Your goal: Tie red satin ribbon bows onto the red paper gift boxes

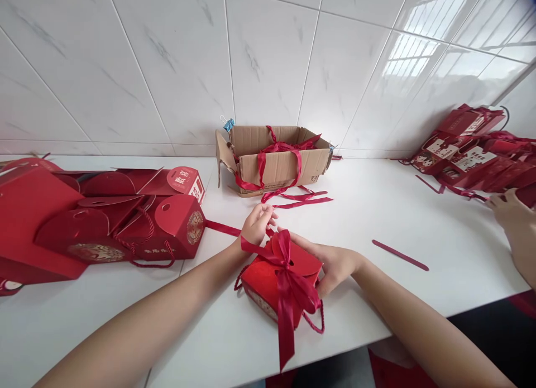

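Note:
A red gift box point(262, 276) stands on the table in front of me, with twisted cord handles and a dark red satin bow point(288, 276) tied on top. My right hand point(337, 262) is wrapped around its right and far side, some fingers hidden behind it. Just beyond the box's far left corner, my left hand point(257, 225) has its fingers curled together. Red ribbon shows at its fingertips, though the grip is partly hidden. A length of ribbon point(223, 228) stretches left from under that wrist.
Several red gift boxes point(176, 229) crowd the left side. A cardboard carton point(285, 167) of ribbons stands by the tiled wall, strips spilling out. One ribbon strip point(400, 255) lies to the right. Another person's hand point(508, 209) is at the far right, by more boxes point(473, 159).

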Available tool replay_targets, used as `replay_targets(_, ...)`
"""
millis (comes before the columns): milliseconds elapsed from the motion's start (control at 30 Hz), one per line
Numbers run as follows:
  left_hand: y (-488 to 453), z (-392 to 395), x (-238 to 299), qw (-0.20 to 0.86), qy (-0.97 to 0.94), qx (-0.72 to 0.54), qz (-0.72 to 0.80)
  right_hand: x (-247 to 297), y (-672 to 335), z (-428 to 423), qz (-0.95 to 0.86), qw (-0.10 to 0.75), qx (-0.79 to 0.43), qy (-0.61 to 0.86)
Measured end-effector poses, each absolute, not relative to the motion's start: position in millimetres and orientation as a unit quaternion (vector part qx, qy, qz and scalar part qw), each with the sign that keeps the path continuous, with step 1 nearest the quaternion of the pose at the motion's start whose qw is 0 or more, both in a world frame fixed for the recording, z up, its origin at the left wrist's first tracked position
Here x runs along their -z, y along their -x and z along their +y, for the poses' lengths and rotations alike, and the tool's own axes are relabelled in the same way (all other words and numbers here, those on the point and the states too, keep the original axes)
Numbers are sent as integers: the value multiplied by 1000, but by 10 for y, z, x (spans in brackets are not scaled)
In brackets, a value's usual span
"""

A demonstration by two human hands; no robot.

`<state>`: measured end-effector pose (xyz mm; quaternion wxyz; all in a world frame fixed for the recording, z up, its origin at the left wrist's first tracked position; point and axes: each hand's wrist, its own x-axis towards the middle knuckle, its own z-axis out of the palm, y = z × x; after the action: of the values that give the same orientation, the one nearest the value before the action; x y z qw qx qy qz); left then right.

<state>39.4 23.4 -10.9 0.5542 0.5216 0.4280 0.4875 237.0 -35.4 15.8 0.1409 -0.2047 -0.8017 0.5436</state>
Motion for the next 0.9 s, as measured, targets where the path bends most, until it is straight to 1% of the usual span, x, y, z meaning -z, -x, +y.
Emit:
replay_targets(67, -396, 247, 129, 558, -519, -488, 425, -124, -2311, -353, -789, 142, -567, 189)
replay_targets(167, -389, 252, 133, 567, -509, -488, 425, -125, -2317, -325, -786, 182, -564, 177)
replay_targets(300, -357, 238, 74, 590, -488, -483, 426, -241, -2604, -229, -763, 242, -546, 249)
replay_targets(367, -339, 238, 40, 600, -476, -481, 427, -293, -2824, -149, -729, 315, -528, 302)
replay_targets(433, -325, 248, 22, 604, -467, -484, 428, -309, -3034, -54, -681, 417, -469, 376)
replay_targets(500, -318, 262, 22, 603, -463, -487, 429, -282, -3203, 42, -606, 519, -370, 476)
replay_targets(567, -315, 274, 34, 601, -464, -487, 431, -221, -3320, 126, -492, 578, -254, 599)
replay_targets(633, -314, 282, 49, 600, -468, -485, 431, -150, -3385, 188, -372, 575, -162, 710)
replay_targets(733, -309, 285, 64, 596, -475, -484, 430, -83, -3404, 228, -261, 539, -131, 790)
replay_targets(833, -303, 280, 66, 593, -480, -485, 428, -90, -3391, 207, -245, 565, -69, 785)
replay_targets(900, -301, 276, 64, 592, -483, -484, 427, -110, -3394, 178, -297, 539, -19, 788)
